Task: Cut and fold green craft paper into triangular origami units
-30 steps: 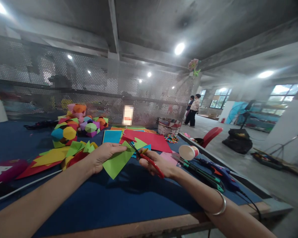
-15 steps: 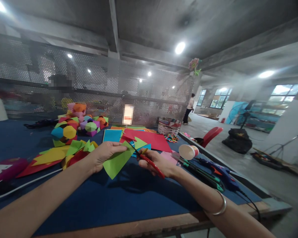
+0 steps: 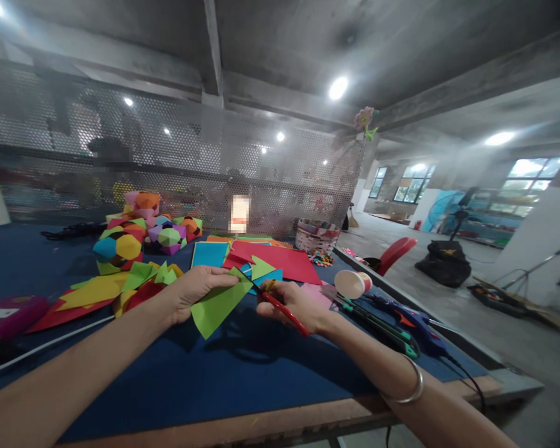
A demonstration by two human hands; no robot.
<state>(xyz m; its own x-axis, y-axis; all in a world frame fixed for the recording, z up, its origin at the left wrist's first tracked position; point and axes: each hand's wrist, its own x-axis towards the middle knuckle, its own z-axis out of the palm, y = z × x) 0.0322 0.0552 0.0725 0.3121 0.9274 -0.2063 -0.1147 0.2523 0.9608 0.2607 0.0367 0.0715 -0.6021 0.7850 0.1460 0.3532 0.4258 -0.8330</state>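
My left hand pinches a bright green sheet of paper above the blue table cover. My right hand grips red-handled scissors, whose blades reach into the paper's upper right edge. A silver bangle circles my right wrist. Both hands hover over the middle of the table, close together.
Coloured paper scraps and folded paper balls lie at the left. Red and blue sheets lie behind the hands. A paper cup, a green-handled tool and a blue glue gun lie at the right. A basket stands by a perforated metal screen.
The hands, paper and scissors stay almost still, shifting slightly left in view. The people standing in the far doorway have walked out of sight.
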